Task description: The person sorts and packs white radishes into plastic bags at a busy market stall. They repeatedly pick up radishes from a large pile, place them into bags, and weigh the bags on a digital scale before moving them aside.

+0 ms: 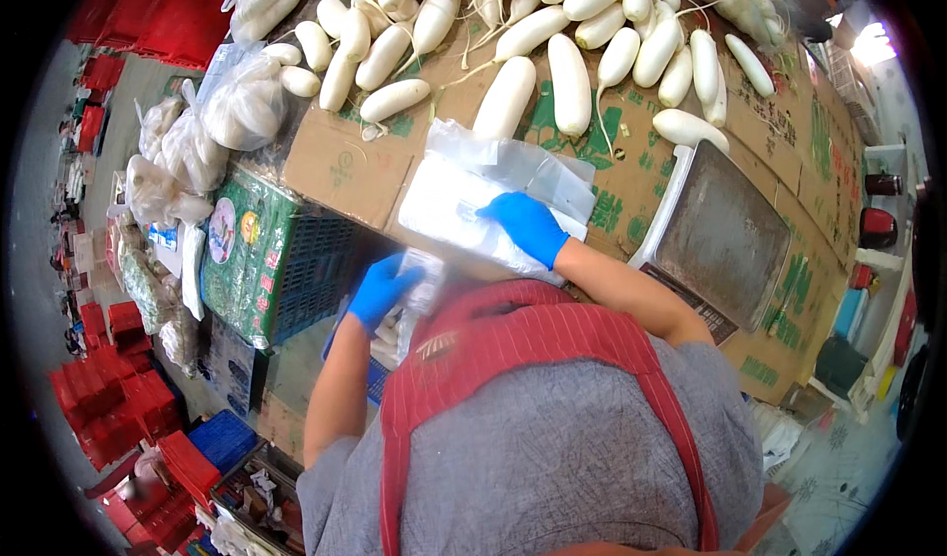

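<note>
My right hand (523,228), in a blue glove, lies with fingers stretched over a stack of white plastic bags (434,201) at the cardboard's near edge. A clear sheet of plastic (552,176) is spread at the stack's far side. Lower left, close to my apron, my left hand (380,292), also blue-gloved, has its fingers closed on a whitish plastic bag (424,278), blurred by motion. Just beyond the stack a large white radish (505,99) lies on the cardboard (345,166). What the lower bag contains, if anything, I cannot make out.
Many white radishes (569,82) cover the far cardboard. A scale with a metal plate (720,230) stands to the right. Bagged radishes (244,102) lie at left, above a blue crate (314,260) beside green packaging (237,270). Red crates (118,388) are stacked at lower left.
</note>
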Action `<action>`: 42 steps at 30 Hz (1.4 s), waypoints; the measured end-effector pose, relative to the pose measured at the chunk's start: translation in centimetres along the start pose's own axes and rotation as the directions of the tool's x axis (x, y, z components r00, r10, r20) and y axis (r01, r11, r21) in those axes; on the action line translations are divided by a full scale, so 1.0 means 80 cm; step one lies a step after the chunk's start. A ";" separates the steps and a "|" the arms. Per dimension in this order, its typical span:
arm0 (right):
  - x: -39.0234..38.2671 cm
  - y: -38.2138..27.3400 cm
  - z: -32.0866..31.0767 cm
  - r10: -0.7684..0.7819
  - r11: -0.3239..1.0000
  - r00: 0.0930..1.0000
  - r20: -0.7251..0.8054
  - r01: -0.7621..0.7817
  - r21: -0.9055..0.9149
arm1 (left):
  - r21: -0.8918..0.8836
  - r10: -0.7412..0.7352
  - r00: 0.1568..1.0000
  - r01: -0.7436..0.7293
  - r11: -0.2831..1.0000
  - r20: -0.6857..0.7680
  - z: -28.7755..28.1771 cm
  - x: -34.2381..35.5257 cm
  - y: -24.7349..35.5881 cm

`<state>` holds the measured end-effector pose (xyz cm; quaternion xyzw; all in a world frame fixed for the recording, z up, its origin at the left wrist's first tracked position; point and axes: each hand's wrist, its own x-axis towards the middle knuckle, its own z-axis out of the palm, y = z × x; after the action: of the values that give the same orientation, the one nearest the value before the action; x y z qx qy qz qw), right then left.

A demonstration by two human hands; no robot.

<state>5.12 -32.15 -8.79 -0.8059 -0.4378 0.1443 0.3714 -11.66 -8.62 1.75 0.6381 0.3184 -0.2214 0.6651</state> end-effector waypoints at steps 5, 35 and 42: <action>0.025 0.016 -0.022 0.267 0.893 0.929 -0.256 -0.139 0.427 | -0.079 0.279 0.960 -0.280 0.957 -0.024 0.016 0.017 -0.019; 0.044 -0.058 -0.082 -0.035 0.980 0.977 -0.210 0.075 0.186 | 0.087 0.194 0.931 -0.176 0.981 -0.309 0.047 0.129 -0.018; 0.006 -0.021 0.000 -0.095 0.980 0.992 0.084 0.108 -0.170 | 0.559 0.093 0.993 -0.038 0.828 -0.070 0.014 0.064 0.005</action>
<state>4.38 -31.16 -7.54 -0.8060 -0.5028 0.1167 0.2897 -7.63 -9.11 -1.63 0.8241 0.2491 -0.2514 0.4422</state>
